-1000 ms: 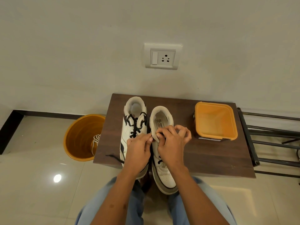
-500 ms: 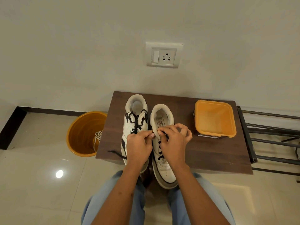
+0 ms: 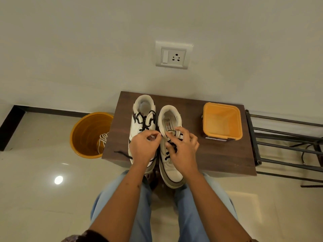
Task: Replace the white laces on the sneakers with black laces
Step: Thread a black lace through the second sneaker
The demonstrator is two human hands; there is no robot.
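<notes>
Two white sneakers stand side by side on a dark wooden table [image 3: 218,154], toes toward me. The left sneaker [image 3: 144,113] carries a black lace tied near its top, and one lace end [image 3: 122,153] trails off to the left. The right sneaker [image 3: 172,172] has a black lace [image 3: 172,145] threaded up its eyelets. My left hand [image 3: 143,148] pinches the lace at the right sneaker's upper left edge. My right hand [image 3: 183,149] grips the lace over the tongue. The eyelets under my hands are hidden.
An orange bucket [image 3: 83,131] on the floor left of the table holds white laces [image 3: 102,140]. A square orange container [image 3: 222,121] sits on the table's right side. A dark metal rack [image 3: 286,145] stands to the right. A wall socket [image 3: 172,55] is above.
My hands have drawn slightly apart over the right sneaker, the right hand dropping lower on the tongue. The camera view tilted a little, shifting the table downward.
</notes>
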